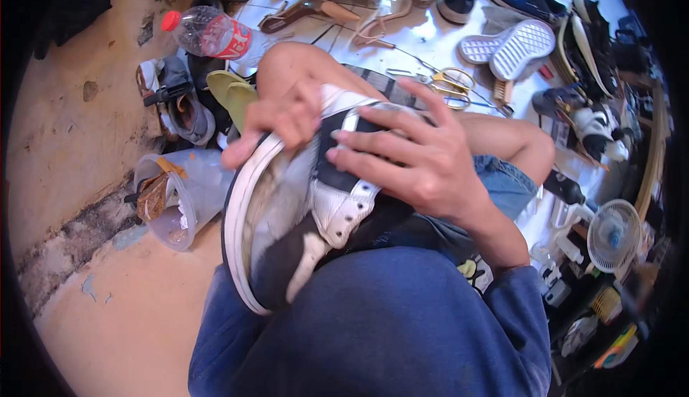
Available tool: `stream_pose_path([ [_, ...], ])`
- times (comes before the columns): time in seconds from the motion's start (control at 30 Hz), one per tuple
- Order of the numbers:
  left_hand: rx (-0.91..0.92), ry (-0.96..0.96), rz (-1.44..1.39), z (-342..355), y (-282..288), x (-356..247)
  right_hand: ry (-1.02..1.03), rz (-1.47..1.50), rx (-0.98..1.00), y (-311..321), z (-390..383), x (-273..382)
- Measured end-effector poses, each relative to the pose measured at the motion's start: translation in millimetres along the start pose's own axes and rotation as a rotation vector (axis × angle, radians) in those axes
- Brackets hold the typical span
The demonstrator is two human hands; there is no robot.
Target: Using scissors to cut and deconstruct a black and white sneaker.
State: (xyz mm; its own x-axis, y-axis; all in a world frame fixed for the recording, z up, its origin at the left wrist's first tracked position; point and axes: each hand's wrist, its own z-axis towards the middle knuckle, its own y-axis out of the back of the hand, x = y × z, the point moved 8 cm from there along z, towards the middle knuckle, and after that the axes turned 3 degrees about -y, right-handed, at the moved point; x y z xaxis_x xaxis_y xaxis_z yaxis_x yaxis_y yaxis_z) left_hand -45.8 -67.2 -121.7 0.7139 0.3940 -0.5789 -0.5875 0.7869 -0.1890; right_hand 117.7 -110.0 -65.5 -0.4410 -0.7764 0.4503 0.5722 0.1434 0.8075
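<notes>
A black-and-white sneaker (276,253) lies tilted across my lap, its white-edged sole toward the left. Between that edge and the upper shows a worn, greyish surface; I cannot tell how far the two are apart. My left hand (283,121) is closed round the far left end of the sneaker, slightly blurred, with its thumb at the sole's edge. Spread over the dark upper, above the white eyelet panel, are the fingers of my right hand (423,157). Its index finger stands raised and the others rest on the surface.
A red-capped plastic bottle (215,35) and a clear plastic tub (172,232) with scraps lie at left. Beyond my knees are yellow-handled scissors (452,85), a brush (502,92), a pale shoe sole (513,49) and several shoes. A small fan (613,235) stands at right.
</notes>
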Motion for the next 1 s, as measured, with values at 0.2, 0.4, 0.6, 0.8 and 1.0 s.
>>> stream_pose_path([
  [0.2,0.106,0.759,0.098,24.6,-34.7,103.6,-0.502,-0.274,0.014,33.7,-86.8,-20.6],
  [0.4,0.267,0.862,0.621,58.1,-125.1,37.7,-0.764,-0.223,0.022,4.5,-151.5,-6.3],
  [0.6,0.478,1.119,0.917,-15.0,-153.6,84.6,-0.787,-0.169,0.029,-6.5,-159.4,-12.1],
  [0.8,0.539,1.168,0.884,-20.9,-130.1,108.4,-0.688,-0.165,0.032,-14.4,-154.4,-19.6],
  [1.0,0.511,1.134,0.84,-20.0,-116.1,113.8,-0.577,0.115,0.212,-7.5,-141.0,-42.3],
])
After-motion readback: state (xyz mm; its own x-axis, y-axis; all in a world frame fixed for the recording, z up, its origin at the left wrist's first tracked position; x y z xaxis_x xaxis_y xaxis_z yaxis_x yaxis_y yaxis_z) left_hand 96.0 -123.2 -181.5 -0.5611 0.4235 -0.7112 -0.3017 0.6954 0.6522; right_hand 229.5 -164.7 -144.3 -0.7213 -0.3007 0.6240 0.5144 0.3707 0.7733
